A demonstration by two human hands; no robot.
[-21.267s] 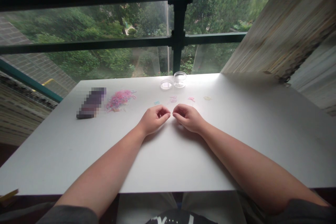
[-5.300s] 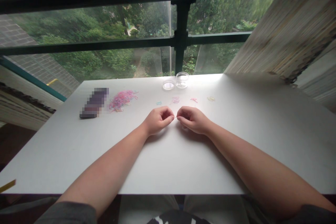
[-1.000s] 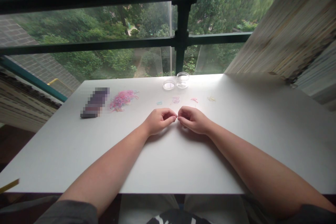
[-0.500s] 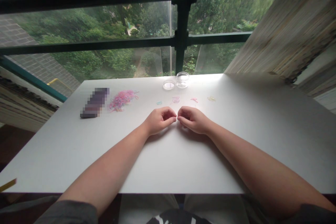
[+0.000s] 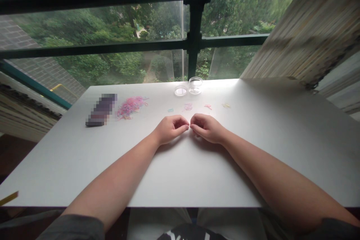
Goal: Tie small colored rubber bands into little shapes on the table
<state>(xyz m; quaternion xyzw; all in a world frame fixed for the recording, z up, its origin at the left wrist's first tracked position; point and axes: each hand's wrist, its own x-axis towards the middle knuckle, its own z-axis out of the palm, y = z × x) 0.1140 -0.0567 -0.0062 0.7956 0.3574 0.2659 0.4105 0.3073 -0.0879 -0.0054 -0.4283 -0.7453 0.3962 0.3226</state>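
Note:
My left hand (image 5: 172, 129) rests on the white table with thumb and index fingertip pinched together. Facing it, my right hand (image 5: 207, 128) holds the same pinched shape, its fingertips a narrow gap from the left ones. Anything between the fingertips is too small to make out. Just beyond the hands lie little groups of thin loops, which look like small rubber bands: blue-green loops (image 5: 170, 110), pale pink loops (image 5: 188, 107), brighter pink loops (image 5: 207, 106) and yellow loops (image 5: 226, 105). Farther left sits a larger heap of mixed loops (image 5: 131, 107), mostly pink.
A clear round container (image 5: 195, 86) stands near the table's far edge, with a clear round lid (image 5: 180, 91) beside it. A blurred-out dark oblong object (image 5: 101, 110) lies left of the heap. Behind the white table (image 5: 157, 183) are a green-framed window and a curtain (image 5: 295, 33).

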